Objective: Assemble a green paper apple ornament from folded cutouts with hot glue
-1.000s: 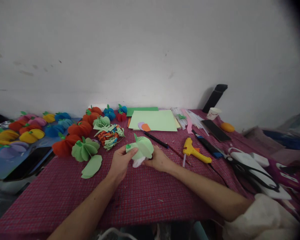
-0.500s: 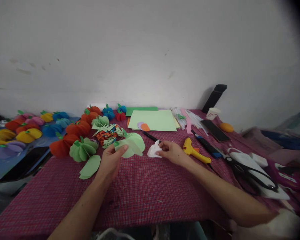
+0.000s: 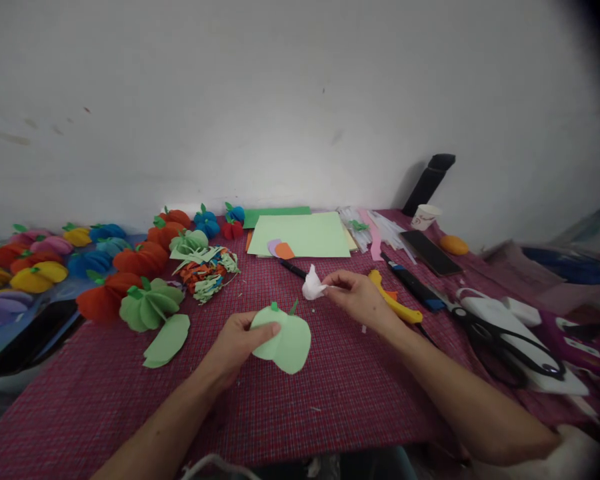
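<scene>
My left hand (image 3: 240,340) pinches a light green paper pumpkin (image 3: 293,343) between thumb and fingers, its pale faces turned toward me and a small green stem on top. To the right, my right hand (image 3: 353,293) grips the edge of a crumpled white tissue (image 3: 313,285) just above the table. Beside that hand lies a yellow glue gun (image 3: 397,303), partly covered by it. Behind the tissue is a black pen (image 3: 293,269). Light green cut paper pieces (image 3: 167,341) lie left of my left hand.
Finished paper pumpkins (image 3: 143,260) crowd the left side, near shredded paper (image 3: 207,273). Green sheets (image 3: 305,233) lie at the back. On the right are a cutter (image 3: 415,287), a phone (image 3: 431,253), scissors (image 3: 505,343) and a paper cup (image 3: 425,217).
My left hand has brought the green pumpkin nearer and to the right, and its faces are now turned toward me. The right hand has lifted the tissue slightly. The view has shifted a little.
</scene>
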Tool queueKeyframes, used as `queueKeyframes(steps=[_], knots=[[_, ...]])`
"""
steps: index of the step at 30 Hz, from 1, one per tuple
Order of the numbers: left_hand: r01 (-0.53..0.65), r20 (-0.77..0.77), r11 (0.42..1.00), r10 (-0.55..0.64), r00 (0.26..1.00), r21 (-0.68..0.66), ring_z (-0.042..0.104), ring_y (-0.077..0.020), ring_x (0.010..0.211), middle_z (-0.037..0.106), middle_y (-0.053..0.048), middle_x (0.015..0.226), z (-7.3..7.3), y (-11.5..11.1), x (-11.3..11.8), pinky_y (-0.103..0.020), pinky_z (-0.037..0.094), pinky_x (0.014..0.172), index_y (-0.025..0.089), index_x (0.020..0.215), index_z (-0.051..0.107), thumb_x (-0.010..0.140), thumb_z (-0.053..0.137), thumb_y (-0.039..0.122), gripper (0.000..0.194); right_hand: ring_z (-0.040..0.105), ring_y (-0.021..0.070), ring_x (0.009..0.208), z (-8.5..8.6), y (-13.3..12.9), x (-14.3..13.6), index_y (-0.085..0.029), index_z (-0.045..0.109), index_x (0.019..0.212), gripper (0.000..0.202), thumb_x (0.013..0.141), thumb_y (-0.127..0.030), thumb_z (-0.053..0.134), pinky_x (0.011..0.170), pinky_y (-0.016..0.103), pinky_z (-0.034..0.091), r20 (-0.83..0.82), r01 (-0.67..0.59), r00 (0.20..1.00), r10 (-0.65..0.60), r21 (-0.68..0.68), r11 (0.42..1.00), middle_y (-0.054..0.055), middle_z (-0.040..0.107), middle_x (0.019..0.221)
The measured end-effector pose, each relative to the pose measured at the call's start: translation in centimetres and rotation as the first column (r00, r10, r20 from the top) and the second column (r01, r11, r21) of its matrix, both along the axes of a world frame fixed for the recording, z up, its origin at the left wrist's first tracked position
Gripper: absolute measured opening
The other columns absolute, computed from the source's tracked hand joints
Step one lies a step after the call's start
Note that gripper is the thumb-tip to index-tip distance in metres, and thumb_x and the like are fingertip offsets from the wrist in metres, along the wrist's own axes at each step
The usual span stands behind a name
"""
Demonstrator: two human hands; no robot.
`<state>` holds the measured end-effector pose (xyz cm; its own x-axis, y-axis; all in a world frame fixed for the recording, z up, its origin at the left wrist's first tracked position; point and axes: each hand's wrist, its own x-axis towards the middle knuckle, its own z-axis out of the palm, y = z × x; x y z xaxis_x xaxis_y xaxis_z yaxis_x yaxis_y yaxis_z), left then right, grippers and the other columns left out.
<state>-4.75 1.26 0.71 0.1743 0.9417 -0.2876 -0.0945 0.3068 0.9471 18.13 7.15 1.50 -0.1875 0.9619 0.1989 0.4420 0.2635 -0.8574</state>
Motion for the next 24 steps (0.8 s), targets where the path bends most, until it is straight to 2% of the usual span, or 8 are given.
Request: queueKeyframes(steps=[4, 7, 9, 12, 15, 21, 24], knots=[[0.084, -0.064, 0.996, -0.085, 0.994, -0.030, 0.049, -0.0092, 0.046, 0.063, -0.003, 0.057, -0.5, -0.2, 0.5, -0.019, 0.034, 0.045, 0.011, 0.068, 0.069, 0.061, 0.070, 0.035, 0.025, 0.058, 0.0145, 0.072, 0.1, -0.7, -0.1, -0.020, 0.062, 0.081, 0.011, 0.074, -0.024, 0.055, 0.066, 0.026, 0.044, 0.014, 0.009, 1.000, -0.010, 0.073, 0.997, 0.001, 0.065, 0.078], [0.105, -0.121, 0.993, -0.110, 0.986, -0.050, 0.047, -0.0084, 0.045, 0.061, -0.002, 0.055, -0.5, -0.3, 0.9, -0.019, 0.033, 0.045, 0.011, 0.068, 0.068, 0.061, 0.069, 0.037, 0.027, 0.057, 0.0135, 0.065, 0.2, -1.3, -0.5, -0.021, 0.059, 0.087, 0.015, 0.073, -0.027, 0.058, 0.059, 0.024, 0.042, 0.071, 0.050, 0.996, -0.058, 0.112, 0.992, -0.001, 0.062, 0.072], [0.107, -0.161, 0.992, -0.116, 0.980, -0.065, 0.046, -0.0079, 0.044, 0.059, -0.001, 0.054, -0.5, -0.4, 1.2, -0.018, 0.032, 0.044, 0.010, 0.067, 0.068, 0.060, 0.070, 0.038, 0.029, 0.055, 0.0125, 0.062, 0.5, -1.6, -1.0, -0.021, 0.058, 0.081, 0.011, 0.072, -0.026, 0.060, 0.057, 0.023, 0.041, 0.119, 0.054, 0.990, -0.070, 0.134, 0.990, -0.002, 0.061, 0.068], [0.103, -0.195, 0.993, -0.114, 0.974, -0.065, 0.044, -0.0079, 0.043, 0.058, -0.001, 0.051, -0.3, -0.4, 1.5, -0.019, 0.031, 0.043, 0.010, 0.066, 0.068, 0.058, 0.069, 0.038, 0.029, 0.056, 0.0120, 0.063, 1.0, -2.0, -1.7, -0.020, 0.060, 0.072, 0.003, 0.073, -0.022, 0.059, 0.059, 0.023, 0.041, 0.186, -0.032, 0.983, 0.001, 0.163, 0.986, -0.001, 0.063, 0.070], [0.091, -0.202, 0.994, -0.100, 0.974, -0.054, 0.045, -0.0085, 0.042, 0.058, -0.001, 0.050, -0.3, -0.3, 1.7, -0.019, 0.031, 0.043, 0.010, 0.066, 0.068, 0.058, 0.069, 0.037, 0.028, 0.057, 0.0124, 0.064, 1.1, -2.3, -2.3, -0.021, 0.065, 0.072, 0.004, 0.073, -0.019, 0.061, 0.059, 0.024, 0.041, 0.229, -0.108, 0.971, 0.066, 0.175, 0.979, 0.000, 0.065, 0.072], [0.051, -0.222, 0.998, -0.058, 0.973, -0.036, 0.046, -0.0095, 0.042, 0.060, -0.002, 0.052, -0.5, -0.2, 1.7, -0.020, 0.033, 0.043, 0.011, 0.064, 0.068, 0.057, 0.069, 0.032, 0.022, 0.057, 0.0118, 0.064, 0.2, -3.3, -3.1, -0.021, 0.065, 0.078, 0.006, 0.075, -0.023, 0.059, 0.057, 0.023, 0.042, 0.140, -0.220, 0.966, 0.217, 0.005, 0.975, 0.000, 0.065, 0.074], [0.051, -0.196, 0.998, -0.055, 0.979, -0.027, 0.047, -0.0100, 0.043, 0.061, -0.002, 0.054, -0.6, -0.2, 1.6, -0.020, 0.034, 0.043, 0.011, 0.065, 0.068, 0.057, 0.069, 0.032, 0.022, 0.053, 0.0103, 0.058, -0.1, -3.5, -3.2, -0.020, 0.059, 0.079, 0.009, 0.072, -0.024, 0.062, 0.051, 0.021, 0.041, 0.073, -0.189, 0.978, 0.194, -0.069, 0.980, -0.002, 0.061, 0.068]])
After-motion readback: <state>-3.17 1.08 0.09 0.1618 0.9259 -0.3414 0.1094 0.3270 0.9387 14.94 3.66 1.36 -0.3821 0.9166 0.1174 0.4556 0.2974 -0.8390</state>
